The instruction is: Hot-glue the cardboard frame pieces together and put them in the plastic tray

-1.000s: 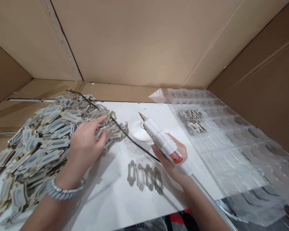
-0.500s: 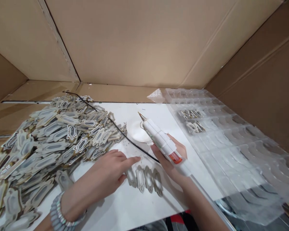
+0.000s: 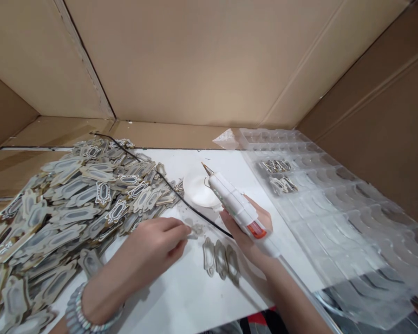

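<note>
My right hand [image 3: 253, 248] is wrapped around a white glue gun [image 3: 235, 202], its brass nozzle pointing away and to the left above a round white dish [image 3: 198, 191]. My left hand [image 3: 163, 243] pinches the end of a small ornate frame piece [image 3: 196, 228], smeared by motion, just over the white board. Three similar pale frame pieces [image 3: 221, 260] lie side by side between my hands. A large pile of frame pieces [image 3: 69, 213] is spread to the left of my left hand.
Clear plastic compartment trays [image 3: 320, 208] stretch along the right side, two compartments holding small metal parts [image 3: 276, 166]. A black cord [image 3: 198, 208] crosses the white board [image 3: 170, 297]. Cardboard walls [image 3: 202, 65] enclose the back and sides.
My left hand has closed on the leftmost frame piece of the row and shifted it up and away from the others. The right hand with the glue gun has barely moved.
</note>
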The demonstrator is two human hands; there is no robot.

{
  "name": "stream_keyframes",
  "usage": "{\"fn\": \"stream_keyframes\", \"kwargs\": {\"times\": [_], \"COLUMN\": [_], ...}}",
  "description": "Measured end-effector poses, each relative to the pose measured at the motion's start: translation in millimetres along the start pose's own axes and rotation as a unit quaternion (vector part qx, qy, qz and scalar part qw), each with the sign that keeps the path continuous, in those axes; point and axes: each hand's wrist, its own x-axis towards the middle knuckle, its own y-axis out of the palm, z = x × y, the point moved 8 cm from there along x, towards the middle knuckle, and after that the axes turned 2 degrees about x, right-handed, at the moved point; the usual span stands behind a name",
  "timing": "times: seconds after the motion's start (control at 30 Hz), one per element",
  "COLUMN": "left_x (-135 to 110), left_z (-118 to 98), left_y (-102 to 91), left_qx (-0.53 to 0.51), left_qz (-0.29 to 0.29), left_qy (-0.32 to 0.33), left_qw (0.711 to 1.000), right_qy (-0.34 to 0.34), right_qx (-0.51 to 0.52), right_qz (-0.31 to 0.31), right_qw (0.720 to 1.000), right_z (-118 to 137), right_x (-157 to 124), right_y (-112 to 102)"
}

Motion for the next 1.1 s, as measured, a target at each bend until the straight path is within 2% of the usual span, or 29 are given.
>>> {"fn": "stream_keyframes", "kwargs": {"times": [0.13,0.2,0.27,0.37,0.43,0.7,0.83,0.93,1.1], "left_x": [-6.1,-11.9,-15.8,-15.9,-14.5,-18.3,-19.3,-19.3,-20.9], "left_z": [4.5,8.3,11.2,14.5,15.6,15.2,18.9,11.9,-4.5], "left_y": [-49.1,-65.0,-73.0,-75.6,-75.8,-78.0,-75.7,-74.2,-73.4], "left_qx": [0.076,0.118,0.140,0.141,0.139,0.107,0.086,0.126,0.205], "left_qz": [-0.176,-0.233,-0.261,-0.261,-0.257,-0.279,-0.265,-0.260,-0.279], "left_qy": [-0.008,-0.034,-0.059,-0.091,-0.110,-0.098,-0.113,-0.080,0.011], "left_qw": [0.981,0.965,0.953,0.951,0.950,0.949,0.954,0.954,0.938], "right_qy": [0.006,0.007,-0.016,-0.065,-0.073,-0.057,-0.052,-0.054,-0.044], "right_qx": [0.021,0.041,0.062,0.087,0.088,0.064,0.050,0.049,0.044], "right_qz": [0.025,0.055,0.096,0.153,0.174,0.201,0.209,0.206,0.207], "right_qw": [0.999,0.998,0.993,0.982,0.978,0.976,0.975,0.976,0.976], "right_z": [3.3,4.7,8.4,14.2,13.9,8.0,8.8,11.1,10.0], "right_x": [-0.6,-1.6,-3.3,-6.4,-7.6,-10.8,-10.3,-9.8,-10.2], "right_y": [2.4,6.7,13.0,21.9,25.8,32.1,33.1,32.2,32.7]}}
